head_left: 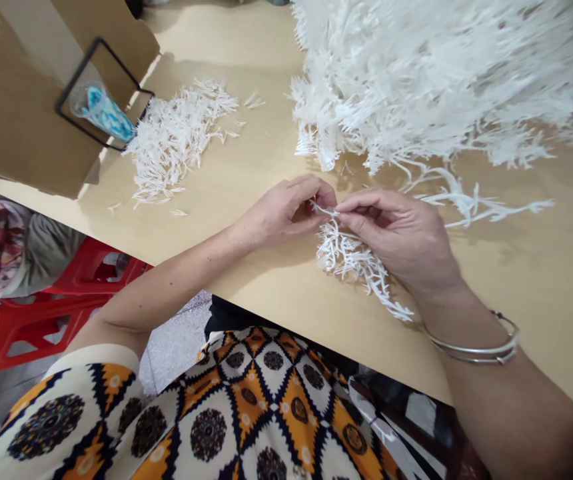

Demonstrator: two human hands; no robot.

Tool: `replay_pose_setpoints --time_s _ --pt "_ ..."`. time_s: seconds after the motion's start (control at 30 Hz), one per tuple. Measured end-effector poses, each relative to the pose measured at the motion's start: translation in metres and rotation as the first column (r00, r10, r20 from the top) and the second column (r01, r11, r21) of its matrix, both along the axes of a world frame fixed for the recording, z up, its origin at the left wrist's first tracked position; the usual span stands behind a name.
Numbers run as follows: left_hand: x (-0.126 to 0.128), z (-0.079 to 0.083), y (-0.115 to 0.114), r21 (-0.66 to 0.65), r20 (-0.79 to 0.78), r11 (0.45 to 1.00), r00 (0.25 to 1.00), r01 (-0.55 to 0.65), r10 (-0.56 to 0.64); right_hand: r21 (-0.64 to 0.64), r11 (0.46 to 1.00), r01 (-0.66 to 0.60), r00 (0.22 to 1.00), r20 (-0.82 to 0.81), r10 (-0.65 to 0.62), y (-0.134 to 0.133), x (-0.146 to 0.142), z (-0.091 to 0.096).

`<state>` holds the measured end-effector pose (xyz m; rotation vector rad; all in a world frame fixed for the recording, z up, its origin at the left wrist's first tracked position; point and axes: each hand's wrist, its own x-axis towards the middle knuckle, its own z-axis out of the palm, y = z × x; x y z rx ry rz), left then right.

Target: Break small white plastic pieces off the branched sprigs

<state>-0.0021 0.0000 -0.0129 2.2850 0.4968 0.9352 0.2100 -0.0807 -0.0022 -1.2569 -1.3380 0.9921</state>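
Observation:
My left hand (pixel 286 213) and my right hand (pixel 401 240) meet over the wooden table (pixel 266 153), both pinched on a white plastic sprue strip (pixel 351 260) with many small branching pieces. The strip hangs below my right palm toward the table's near edge. A silver bangle (pixel 481 347) circles my right wrist. A longer white branched strip (pixel 486 207) lies just beyond my right hand.
A big heap of white plastic strips (pixel 441 73) fills the far right. A smaller pile of loose white pieces (pixel 176 140) lies far left, beside a cardboard box (pixel 21 100) and a blue-patterned cup in a black wire holder (pixel 101 110). Red plastic stools (pixel 51 307) stand below left.

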Motion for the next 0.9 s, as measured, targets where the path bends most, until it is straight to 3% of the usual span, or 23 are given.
replay_pose_setpoints --time_s 0.2,0.4,0.63,0.9 --pt "0.000 0.001 -0.001 -0.074 0.018 0.996 0.998 0.055 -0.054 -0.048 0.998 0.029 0.997 -0.075 -0.033 0.000 -0.004 -0.001" --pt "-0.001 0.005 0.000 -0.060 0.049 0.997 0.998 0.053 -0.050 -0.075 0.996 -0.055 0.995 -0.093 0.048 0.000 0.000 -0.001" --pt "0.000 0.006 -0.007 -0.151 0.019 0.989 1.000 -0.009 0.012 -0.074 0.994 -0.080 0.997 0.017 0.082 -0.002 -0.006 0.000" --pt "0.006 -0.005 -0.009 0.052 -0.044 0.976 0.975 -0.214 0.216 -0.065 0.993 -0.103 0.988 0.108 0.110 -0.002 -0.009 0.001"
